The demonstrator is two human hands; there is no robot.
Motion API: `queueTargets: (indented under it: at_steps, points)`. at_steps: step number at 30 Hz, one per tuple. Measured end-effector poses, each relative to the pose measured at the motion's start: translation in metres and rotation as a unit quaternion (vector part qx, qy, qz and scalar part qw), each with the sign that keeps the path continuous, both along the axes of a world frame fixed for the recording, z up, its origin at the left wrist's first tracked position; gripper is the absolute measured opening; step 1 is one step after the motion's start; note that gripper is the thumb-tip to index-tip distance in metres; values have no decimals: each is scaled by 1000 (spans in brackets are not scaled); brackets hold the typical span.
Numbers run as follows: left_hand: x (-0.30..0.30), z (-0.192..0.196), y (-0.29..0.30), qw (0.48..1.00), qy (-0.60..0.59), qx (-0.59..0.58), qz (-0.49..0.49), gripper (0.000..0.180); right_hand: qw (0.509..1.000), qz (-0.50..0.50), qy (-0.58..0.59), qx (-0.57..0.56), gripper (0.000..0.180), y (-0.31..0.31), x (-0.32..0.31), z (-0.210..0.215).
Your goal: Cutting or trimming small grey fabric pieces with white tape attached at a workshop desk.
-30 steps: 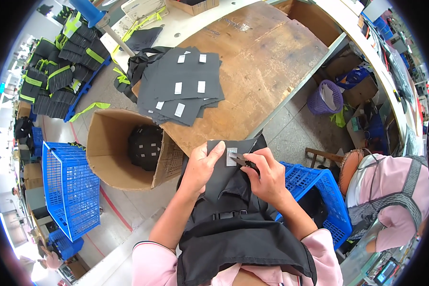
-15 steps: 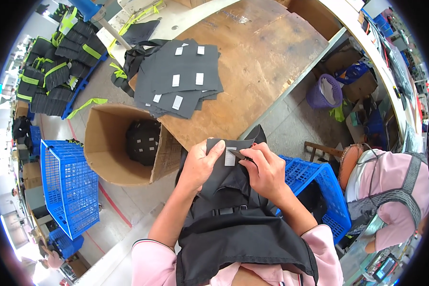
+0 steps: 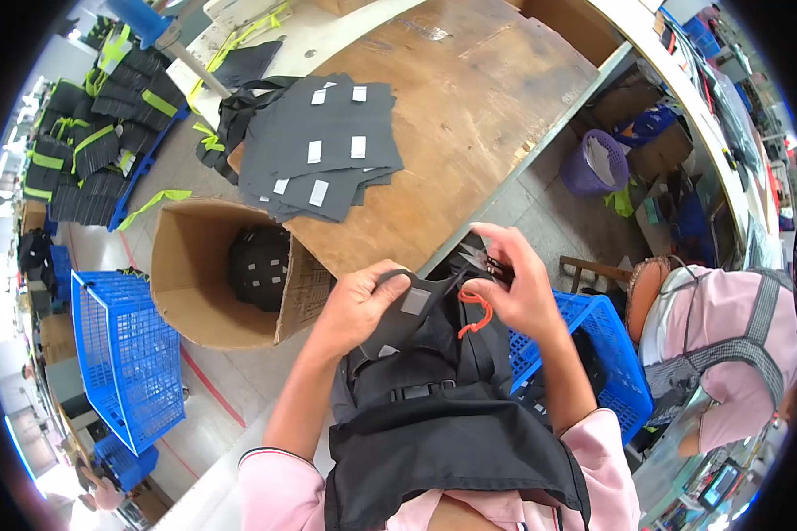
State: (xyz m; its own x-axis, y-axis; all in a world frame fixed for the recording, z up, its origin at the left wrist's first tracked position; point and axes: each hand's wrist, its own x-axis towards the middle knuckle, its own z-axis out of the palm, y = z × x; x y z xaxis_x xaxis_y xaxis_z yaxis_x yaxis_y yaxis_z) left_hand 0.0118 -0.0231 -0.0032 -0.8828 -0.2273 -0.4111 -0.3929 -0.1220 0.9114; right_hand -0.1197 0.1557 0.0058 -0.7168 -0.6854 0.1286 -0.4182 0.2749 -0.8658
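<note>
My left hand (image 3: 352,308) pinches a dark grey fabric piece (image 3: 390,329) with a white label, thumb on top, in front of my black apron (image 3: 452,442). The piece hangs tilted toward my right hand (image 3: 524,288). My right hand holds thread snips (image 3: 475,257) with pointed metal blades, close to the piece's right edge. An orange-red cord (image 3: 475,316) dangles below the right thumb. Part of the snips is hidden by the fingers. Whether the blades touch the fabric I cannot tell. Ahead, a pile of similar labelled grey pieces (image 3: 332,133) lies on the wooden table (image 3: 469,106).
Left of the table stands an open cardboard box (image 3: 181,283) with dark labelled pieces inside. Blue crates flank me, one on the left (image 3: 128,363), another at my right (image 3: 618,363). A person in pink (image 3: 726,354) bends at far right. A purple basket (image 3: 584,181) sits beyond the table.
My right hand has moved up and right, taking the snips off the label. The orange-red cord now shows. The fabric piece has tilted, and the view has shifted slightly.
</note>
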Motion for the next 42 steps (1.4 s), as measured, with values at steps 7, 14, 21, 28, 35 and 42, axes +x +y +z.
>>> queueTargets:
  at_steps: [7,14,21,28,35,42]
  points:
    - [-3,-14,5,971,44,201,119,37,924,108,-366,31,18,13,-9,-14]
    - [-7,-7,19,987,0,157,29,45,965,8,-246,-96,12,-4,17,-34]
    - [-13,-5,19,967,-44,219,124,25,994,-30,106,-13,34,13,22,-10]
    - [-15,-3,20,977,-42,183,99,26,987,56,137,70,34,8,0,-12]
    - [-13,-3,18,979,-57,180,76,26,969,102,221,42,34,6,-4,-15]
    - [-12,-4,18,978,-61,188,69,27,959,133,244,50,29,7,-4,-12]
